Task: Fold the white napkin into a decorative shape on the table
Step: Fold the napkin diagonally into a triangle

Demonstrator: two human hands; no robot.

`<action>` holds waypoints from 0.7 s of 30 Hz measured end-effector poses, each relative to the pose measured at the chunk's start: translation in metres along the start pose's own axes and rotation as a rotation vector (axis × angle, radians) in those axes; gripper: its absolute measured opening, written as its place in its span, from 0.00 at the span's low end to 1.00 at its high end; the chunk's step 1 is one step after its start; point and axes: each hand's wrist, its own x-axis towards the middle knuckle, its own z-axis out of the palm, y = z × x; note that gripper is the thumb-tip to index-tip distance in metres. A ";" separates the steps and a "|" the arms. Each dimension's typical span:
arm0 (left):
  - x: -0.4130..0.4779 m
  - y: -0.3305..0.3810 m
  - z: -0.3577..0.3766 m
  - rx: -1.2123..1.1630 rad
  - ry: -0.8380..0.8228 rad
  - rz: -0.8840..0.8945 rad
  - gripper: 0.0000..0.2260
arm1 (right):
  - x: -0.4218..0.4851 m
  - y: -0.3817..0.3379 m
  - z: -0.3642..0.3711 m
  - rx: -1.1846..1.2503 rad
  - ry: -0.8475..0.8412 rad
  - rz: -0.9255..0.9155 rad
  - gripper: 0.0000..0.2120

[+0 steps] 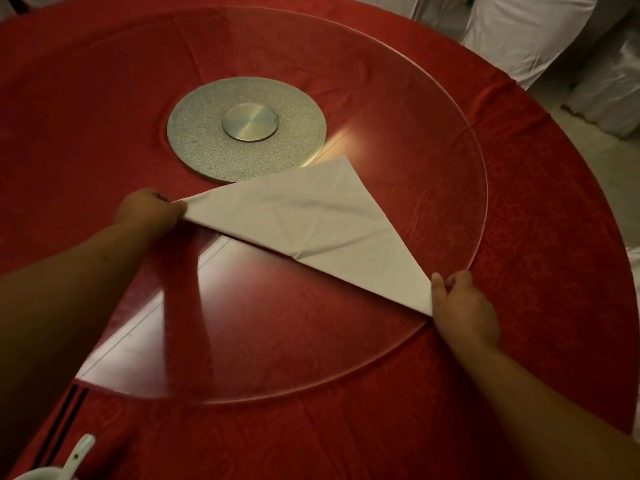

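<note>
The white napkin point(311, 220) lies flat as a triangle on the glass turntable point(277, 323), its apex pointing away toward the metal hub. My left hand point(149, 211) pinches the napkin's left corner. At the turntable's right rim, my right hand point(464, 306) grips the right corner. The long folded edge runs straight between the two hands, pulled taut.
The round table wears a red cloth point(536, 202). A silver hub point(246, 128) sits at the turntable's centre. A white spoon in a bowl point(78, 455) and dark chopsticks point(64, 420) are at the near left edge. White-covered chairs point(526, 36) stand behind at right.
</note>
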 end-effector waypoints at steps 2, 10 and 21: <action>-0.004 -0.003 -0.002 0.039 0.034 0.022 0.15 | 0.003 0.003 -0.003 -0.052 0.004 -0.053 0.20; -0.030 -0.067 -0.036 -0.203 0.002 -0.093 0.11 | 0.057 -0.008 -0.022 -0.213 0.062 -0.339 0.23; -0.098 -0.097 -0.035 -0.265 -0.129 -0.137 0.16 | 0.077 -0.019 -0.021 -0.125 -0.148 -0.062 0.25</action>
